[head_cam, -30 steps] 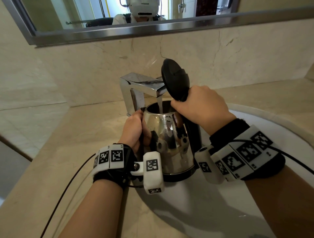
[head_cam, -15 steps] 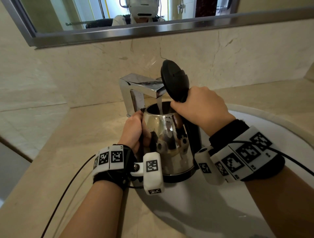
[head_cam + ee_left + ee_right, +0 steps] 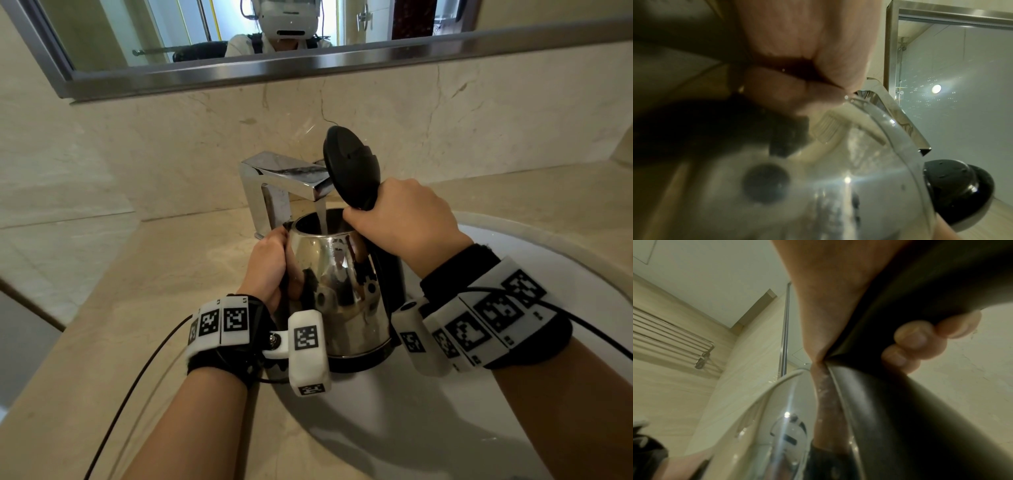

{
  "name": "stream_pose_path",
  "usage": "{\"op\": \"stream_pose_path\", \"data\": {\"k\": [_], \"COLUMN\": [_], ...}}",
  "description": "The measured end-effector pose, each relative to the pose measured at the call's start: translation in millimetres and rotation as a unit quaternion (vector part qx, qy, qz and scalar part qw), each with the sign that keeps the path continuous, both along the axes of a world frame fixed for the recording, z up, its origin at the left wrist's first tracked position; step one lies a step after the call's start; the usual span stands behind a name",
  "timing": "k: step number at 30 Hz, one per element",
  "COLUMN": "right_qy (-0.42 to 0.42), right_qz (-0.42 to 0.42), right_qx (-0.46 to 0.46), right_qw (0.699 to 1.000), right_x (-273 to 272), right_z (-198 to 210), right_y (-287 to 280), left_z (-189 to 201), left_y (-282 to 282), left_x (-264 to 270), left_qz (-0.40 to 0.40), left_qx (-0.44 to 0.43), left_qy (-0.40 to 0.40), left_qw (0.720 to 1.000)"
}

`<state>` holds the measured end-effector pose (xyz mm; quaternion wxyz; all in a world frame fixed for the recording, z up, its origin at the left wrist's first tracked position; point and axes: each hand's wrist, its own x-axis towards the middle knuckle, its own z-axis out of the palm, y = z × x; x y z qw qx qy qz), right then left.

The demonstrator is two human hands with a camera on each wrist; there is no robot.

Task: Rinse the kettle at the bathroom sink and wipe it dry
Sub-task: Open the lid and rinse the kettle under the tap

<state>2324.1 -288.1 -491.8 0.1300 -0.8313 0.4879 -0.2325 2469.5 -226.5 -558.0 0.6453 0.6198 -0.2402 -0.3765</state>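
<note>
Filling comes first, and that is where we judge ourselves to be: the kettle (image 3: 337, 284) stands upright over the white sink (image 3: 534, 250), close under the chrome faucet (image 3: 284, 178), and a stream of water (image 3: 321, 214) runs from the spout straight into its open mouth. Our right hand (image 3: 404, 222) is wrapped round the top of the black handle (image 3: 390, 274), with the lid (image 3: 351, 164) tipped up and back just above the knuckles; our left hand (image 3: 270, 267) curls against the steel wall on the spout side, steadying the body. So the rinse is under way but not finished: we reckon the water has yet to be swirled and poured out, and the wiping has not begun, for no cloth shows in any view. The head view gives the whole arrangement, including the mirror (image 3: 308, 31) above the beige counter (image 3: 171, 274), but hides our fingertips behind the kettle. From the right wrist we see what it lacks: the fingers (image 3: 916, 337) closed round the dark handle from behind, and a towel rack (image 3: 672, 337) high on the wall. The left wrist view, blurred and close, shows the fingers bent tight at the rim, the faucet from below, the lid's underside, and water seemingly churning behind the shiny wall, though how full the kettle is we cannot tell.
</note>
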Motion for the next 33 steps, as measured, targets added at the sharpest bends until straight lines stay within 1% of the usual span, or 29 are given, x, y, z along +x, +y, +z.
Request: {"op": "stream_pose_path", "data": {"k": [10, 21, 33], "right_qy": [0.003, 0.002, 0.006], "right_qz": [0.006, 0.007, 0.017], "right_qx": [0.008, 0.013, 0.015], "right_qw": [1.000, 1.000, 1.000], "right_x": [-0.6, -1.0, -1.2], "right_z": [1.7, 0.8, 2.0], "right_y": [2.3, 1.6, 1.9], "left_z": [0.2, -0.3, -1.5], "left_y": [-0.8, -1.2, -2.4], "left_x": [-1.2, -0.2, 1.0], "left_qz": [0.005, 0.003, 0.011], "left_qx": [-0.009, 0.003, 0.004], "left_qy": [0.007, -0.001, 0.012], "left_qw": [1.000, 1.000, 1.000]}}
